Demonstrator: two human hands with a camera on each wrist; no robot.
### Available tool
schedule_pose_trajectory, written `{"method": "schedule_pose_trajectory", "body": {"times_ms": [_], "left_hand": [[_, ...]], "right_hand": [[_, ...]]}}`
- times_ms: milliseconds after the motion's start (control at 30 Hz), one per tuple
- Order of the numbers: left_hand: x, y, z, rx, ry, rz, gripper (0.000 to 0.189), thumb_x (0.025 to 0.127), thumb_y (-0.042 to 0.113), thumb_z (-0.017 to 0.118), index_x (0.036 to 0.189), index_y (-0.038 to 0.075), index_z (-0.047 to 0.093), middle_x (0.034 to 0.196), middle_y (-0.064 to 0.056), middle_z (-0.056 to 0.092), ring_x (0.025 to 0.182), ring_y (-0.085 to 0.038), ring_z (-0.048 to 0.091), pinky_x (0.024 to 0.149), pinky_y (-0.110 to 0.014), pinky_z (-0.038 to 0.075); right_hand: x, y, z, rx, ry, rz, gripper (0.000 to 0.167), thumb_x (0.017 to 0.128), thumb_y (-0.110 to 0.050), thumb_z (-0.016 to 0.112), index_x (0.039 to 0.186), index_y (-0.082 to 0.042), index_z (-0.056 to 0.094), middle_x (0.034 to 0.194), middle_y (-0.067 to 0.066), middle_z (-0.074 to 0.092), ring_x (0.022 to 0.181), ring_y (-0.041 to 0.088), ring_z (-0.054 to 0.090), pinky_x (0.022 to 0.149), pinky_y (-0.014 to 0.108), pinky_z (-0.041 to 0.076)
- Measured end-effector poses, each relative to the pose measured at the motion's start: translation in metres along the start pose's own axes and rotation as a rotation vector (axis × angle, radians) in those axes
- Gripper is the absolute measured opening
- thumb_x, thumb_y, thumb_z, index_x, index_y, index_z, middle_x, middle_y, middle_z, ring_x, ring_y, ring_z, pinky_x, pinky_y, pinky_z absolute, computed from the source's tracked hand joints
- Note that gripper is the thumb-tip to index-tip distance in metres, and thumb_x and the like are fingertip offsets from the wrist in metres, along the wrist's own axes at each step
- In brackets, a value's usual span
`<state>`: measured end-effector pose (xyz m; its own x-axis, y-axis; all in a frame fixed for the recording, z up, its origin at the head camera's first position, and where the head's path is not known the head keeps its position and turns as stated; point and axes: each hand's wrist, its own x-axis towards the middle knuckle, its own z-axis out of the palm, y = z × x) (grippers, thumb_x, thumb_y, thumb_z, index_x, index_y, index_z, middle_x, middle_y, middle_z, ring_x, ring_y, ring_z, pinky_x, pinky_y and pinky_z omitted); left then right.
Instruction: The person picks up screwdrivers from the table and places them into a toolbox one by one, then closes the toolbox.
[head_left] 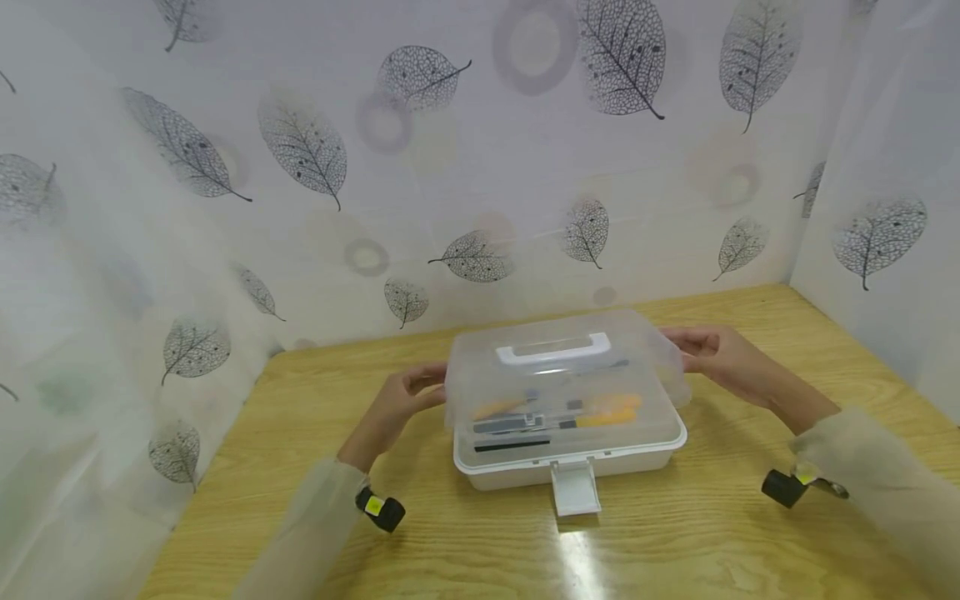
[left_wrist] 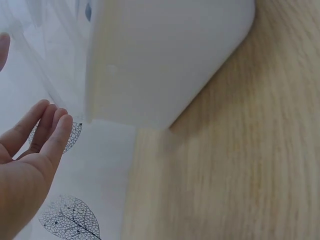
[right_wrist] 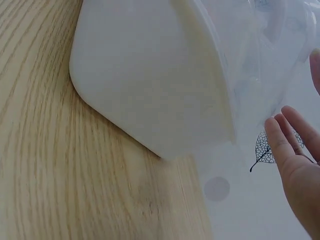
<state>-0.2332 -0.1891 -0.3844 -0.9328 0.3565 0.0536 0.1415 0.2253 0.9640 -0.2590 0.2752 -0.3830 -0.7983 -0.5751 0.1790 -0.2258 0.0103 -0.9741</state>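
A white toolbox (head_left: 495,479) sits on the table, its translucent lid (head_left: 630,333) raised at a tilt and its front latch (head_left: 576,490) hanging down. Through the lid, orange-handled tools (head_left: 607,417) and a thin black strip (head_left: 512,446) show inside. My left hand (head_left: 397,408) is at the lid's left side, fingertips against or very near its edge; the left wrist view shows fairly straight fingers (left_wrist: 57,137) with the thumb apart. At the lid's right side, my right hand (head_left: 723,362) reaches in the same way, with extended fingers (right_wrist: 280,137). Exact contact is hard to tell through the clear plastic.
The wooden table (head_left: 465,550) extends around the toolbox on all sides. Behind it and along both sides hangs a whitish sheet (head_left: 480,167) printed with leaves. A white carrying handle (head_left: 555,354) lies on the lid's top.
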Motion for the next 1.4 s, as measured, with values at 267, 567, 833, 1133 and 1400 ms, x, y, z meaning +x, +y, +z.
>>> {"method": "schedule_pose_trajectory", "body": {"times_ms": [267,567,833,1133,1400], "left_hand": [[-0.006,-0.007,0.004,-0.085,-0.018,0.016,0.065,0.076,0.014,0.077,0.131,-0.004,0.047,0.140,-0.018,0.044,0.131,-0.030,0.041,0.109,-0.037,0.036],[-0.009,-0.015,0.006,-0.100,-0.035,0.007,0.081,0.068,0.020,0.081,0.135,-0.004,0.041,0.143,-0.019,0.039,0.136,-0.034,0.034,0.108,-0.029,0.036],[-0.007,-0.016,0.006,-0.088,-0.036,0.033,0.079,0.072,0.015,0.079,0.136,-0.006,0.038,0.145,-0.021,0.036,0.138,-0.035,0.032,0.109,-0.030,0.035],[-0.002,-0.018,0.003,-0.066,-0.041,0.041,0.080,0.073,0.018,0.078,0.138,-0.005,0.037,0.146,-0.020,0.036,0.138,-0.035,0.031,0.111,-0.035,0.033],[-0.007,-0.019,0.005,-0.061,-0.043,0.018,0.073,0.079,0.020,0.075,0.139,0.002,0.039,0.148,-0.013,0.036,0.138,-0.032,0.033,0.111,-0.037,0.034]], "right_hand": [[-0.005,0.009,0.001,0.061,-0.066,-0.037,0.048,0.086,0.012,0.055,0.128,-0.011,0.054,0.129,-0.017,0.056,0.118,-0.003,0.053,0.088,0.020,0.052],[-0.007,0.014,0.005,0.043,-0.088,-0.083,0.053,0.082,0.014,0.059,0.131,-0.003,0.050,0.134,-0.014,0.051,0.123,-0.004,0.049,0.092,0.018,0.049],[-0.004,0.018,0.006,0.048,-0.090,-0.089,0.053,0.083,0.015,0.057,0.132,-0.003,0.048,0.136,-0.017,0.049,0.123,-0.004,0.049,0.092,0.018,0.049],[-0.002,0.020,0.003,0.055,-0.096,-0.067,0.053,0.085,0.015,0.055,0.133,-0.006,0.048,0.137,-0.020,0.047,0.122,-0.005,0.049,0.088,0.021,0.052],[-0.008,0.015,0.006,-0.014,-0.051,-0.028,0.054,0.087,0.010,0.056,0.137,-0.005,0.044,0.133,-0.022,0.050,0.119,-0.008,0.049,0.088,0.019,0.051]]}}
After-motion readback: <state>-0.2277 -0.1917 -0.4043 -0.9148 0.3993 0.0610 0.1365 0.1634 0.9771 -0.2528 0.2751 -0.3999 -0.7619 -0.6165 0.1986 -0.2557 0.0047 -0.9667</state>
